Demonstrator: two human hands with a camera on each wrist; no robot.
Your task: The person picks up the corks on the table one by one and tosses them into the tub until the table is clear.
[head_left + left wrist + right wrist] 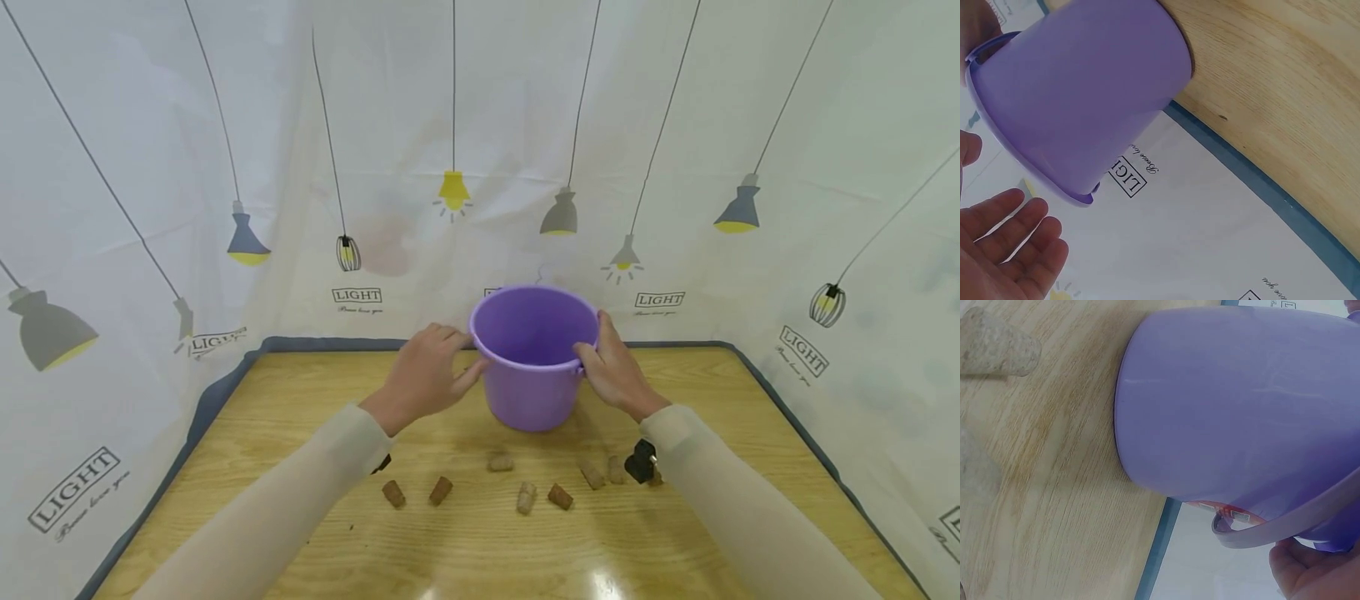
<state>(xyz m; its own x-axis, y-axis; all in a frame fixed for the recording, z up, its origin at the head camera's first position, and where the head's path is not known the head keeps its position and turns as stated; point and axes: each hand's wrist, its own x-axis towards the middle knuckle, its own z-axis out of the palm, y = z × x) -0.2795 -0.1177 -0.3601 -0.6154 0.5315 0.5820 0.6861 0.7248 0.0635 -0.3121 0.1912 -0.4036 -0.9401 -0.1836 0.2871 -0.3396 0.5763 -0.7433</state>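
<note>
Bucket [532, 400] of smooth purple plastic, round and narrowing toward its base, is at the middle of the wood-grained table [285, 400], just beyond several speckled, tapered corks [527, 497]. Its mouth faces up, long axis near upright, base at or close to the wood. A curved strip handle [1285, 528] runs beside the right hand [618, 371], which clamps the rim, thumb inside. The left hand [427, 371] has fingers extended, slightly parted, beside the opposite rim; contact I cannot tell. Wood extends to either side; behind rises blue-bordered white cloth [405, 108].
</note>
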